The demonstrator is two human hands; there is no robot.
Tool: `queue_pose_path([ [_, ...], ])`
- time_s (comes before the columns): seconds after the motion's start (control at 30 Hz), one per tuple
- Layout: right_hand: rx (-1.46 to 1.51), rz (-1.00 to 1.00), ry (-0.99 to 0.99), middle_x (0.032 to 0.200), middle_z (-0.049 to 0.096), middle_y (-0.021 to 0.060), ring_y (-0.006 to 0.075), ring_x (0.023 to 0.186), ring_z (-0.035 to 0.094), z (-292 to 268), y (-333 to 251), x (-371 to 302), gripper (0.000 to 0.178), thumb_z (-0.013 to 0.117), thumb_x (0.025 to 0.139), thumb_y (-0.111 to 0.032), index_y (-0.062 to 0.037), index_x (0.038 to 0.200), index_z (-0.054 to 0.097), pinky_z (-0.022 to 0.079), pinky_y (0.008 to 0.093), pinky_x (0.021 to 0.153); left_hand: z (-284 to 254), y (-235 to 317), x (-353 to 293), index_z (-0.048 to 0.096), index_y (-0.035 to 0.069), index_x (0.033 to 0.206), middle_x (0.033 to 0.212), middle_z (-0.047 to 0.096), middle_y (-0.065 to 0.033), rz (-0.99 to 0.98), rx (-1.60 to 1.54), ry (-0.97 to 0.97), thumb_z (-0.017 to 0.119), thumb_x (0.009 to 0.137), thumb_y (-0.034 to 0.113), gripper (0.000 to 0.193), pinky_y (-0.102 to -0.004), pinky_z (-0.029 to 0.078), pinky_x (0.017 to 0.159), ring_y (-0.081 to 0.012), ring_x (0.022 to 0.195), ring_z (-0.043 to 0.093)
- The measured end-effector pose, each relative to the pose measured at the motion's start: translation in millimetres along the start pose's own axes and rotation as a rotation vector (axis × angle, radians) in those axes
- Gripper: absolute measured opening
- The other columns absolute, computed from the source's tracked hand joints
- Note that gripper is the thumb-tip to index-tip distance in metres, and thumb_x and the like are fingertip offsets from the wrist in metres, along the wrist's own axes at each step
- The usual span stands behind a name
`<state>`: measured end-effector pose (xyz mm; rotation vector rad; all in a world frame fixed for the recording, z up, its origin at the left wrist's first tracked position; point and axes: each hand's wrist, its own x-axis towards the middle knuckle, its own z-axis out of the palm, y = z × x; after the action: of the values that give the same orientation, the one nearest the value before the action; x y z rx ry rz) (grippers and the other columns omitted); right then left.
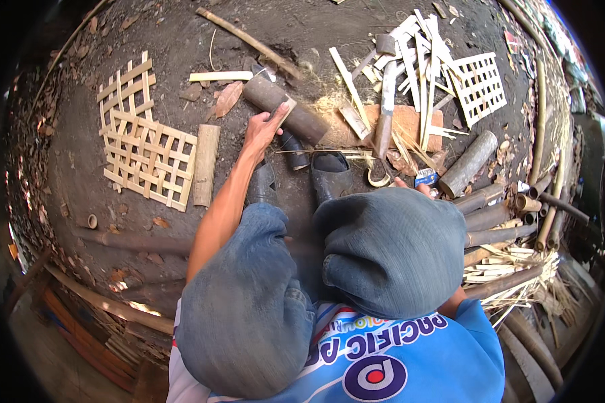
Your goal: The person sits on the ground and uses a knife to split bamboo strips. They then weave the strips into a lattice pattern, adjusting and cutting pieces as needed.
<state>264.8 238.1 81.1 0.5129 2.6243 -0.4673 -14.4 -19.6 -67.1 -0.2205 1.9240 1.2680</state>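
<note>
The left hand [262,127] grips the near end of a short grey-brown bamboo tube [286,111] lying on the dark earth, seemingly to steady it, while the right hand [405,183] hides behind a denim-clad knee [390,248], its grip indiscernible

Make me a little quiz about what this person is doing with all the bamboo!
1. True or false: the left hand is touching the bamboo tube.
2. Which lies left of the left arm? A) a woven lattice B) a bucket C) a chair
3. Fill in: the knife lies on a flat ____.

Key:
1. True. The fingers rest on the dark tube lying on the ground.
2. A. The lattice lies flat, with a split bamboo piece beside it.
3. Brick. The right hand is mostly hidden behind the knee, so what it holds cannot be told.
</note>
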Motion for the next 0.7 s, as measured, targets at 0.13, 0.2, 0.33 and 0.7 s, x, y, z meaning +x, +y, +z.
queue_pose_path([
  [0.13, 0.208, -0.065, 0.528, 0.085, 0.051, 0.0053, 0.0188, 0.074, 0.058, -13, 2, 16, 0.052, 0.074, 0.079, -0.015, -0.0234, 0.130, 0.069, 0.048, 0.0358, 0.063, 8, -10, -4, 0.070, 0.002, 0.082, 0.070, 0.058, -0.0028, 0.098, -0.019, 0.096, 0.070, 0.084, 0.069, 0.067, -0.0305, 0.041, 0.066, -0.0125, 0.070, 0.051],
  [0.2, 0.072, -0.124, 0.708, 0.077, 0.048, 0.0036, 0.0166, 0.067, 0.057, -23, 14, 43, 0.053, 0.076, 0.076, -0.011, -0.0240, 0.128, 0.072, 0.046, 0.0345, 0.057, 10, -10, -2, 0.070, 0.003, 0.081, 0.070, 0.057, -0.0010, 0.136, 0.013, 0.114, 0.070, 0.086, 0.066, 0.064, -0.0301, 0.040, 0.065, -0.0115, 0.071, 0.049],
  [0.33, -0.224, -0.074, 0.744, 0.089, 0.056, 0.0028, 0.0224, 0.085, 0.060, -11, 65, 88, 0.059, 0.078, 0.075, -0.016, -0.0260, 0.132, 0.067, 0.049, 0.0377, 0.067, 5, -13, 3, 0.069, 0.006, 0.081, 0.075, 0.054, 0.0016, 0.140, -0.061, 0.102, 0.071, 0.090, 0.058, 0.053, -0.0268, 0.038, 0.066, -0.0092, 0.073, 0.045],
  [0.7, 0.470, -0.090, 0.254, 0.124, 0.064, 0.0151, 0.0310, 0.116, 0.061, -38, 5, 125, 0.059, 0.072, 0.090, -0.047, -0.0128, 0.137, 0.063, 0.049, 0.0464, 0.098, -5, 79, -43, 0.064, 0.009, 0.089, 0.082, 0.055, 0.0051, 0.364, -0.576, -0.018, 0.076, 0.086, 0.056, 0.048, -0.0225, 0.038, 0.066, -0.0047, 0.074, 0.046],
])
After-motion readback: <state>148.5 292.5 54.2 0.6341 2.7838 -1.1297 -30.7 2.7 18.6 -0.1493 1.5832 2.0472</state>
